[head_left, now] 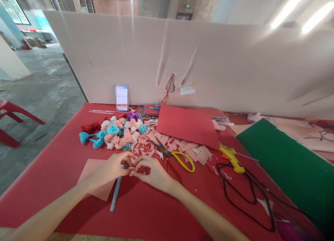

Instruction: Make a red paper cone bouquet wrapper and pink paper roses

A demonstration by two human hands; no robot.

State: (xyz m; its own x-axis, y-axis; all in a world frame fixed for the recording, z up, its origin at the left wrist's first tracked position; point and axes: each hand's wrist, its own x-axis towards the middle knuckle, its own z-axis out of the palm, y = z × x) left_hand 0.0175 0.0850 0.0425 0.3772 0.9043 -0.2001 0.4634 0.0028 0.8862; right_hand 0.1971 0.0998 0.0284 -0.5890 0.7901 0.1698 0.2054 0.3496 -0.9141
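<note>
Partly covered — pink piece (132, 171), small, pale

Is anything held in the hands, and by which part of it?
A small pink piece, at the fingertips of the left hand and right hand; the exact part cannot be told.

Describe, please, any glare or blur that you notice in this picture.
Head view: the ceiling lights at upper right glare as white streaks; head view: the screen before the partition is blocky, pixelated; head view: the purple thing at lower right is dark and blurred; head view: the left hand and right hand look clear, but the pink piece between them lacks detail.
</note>
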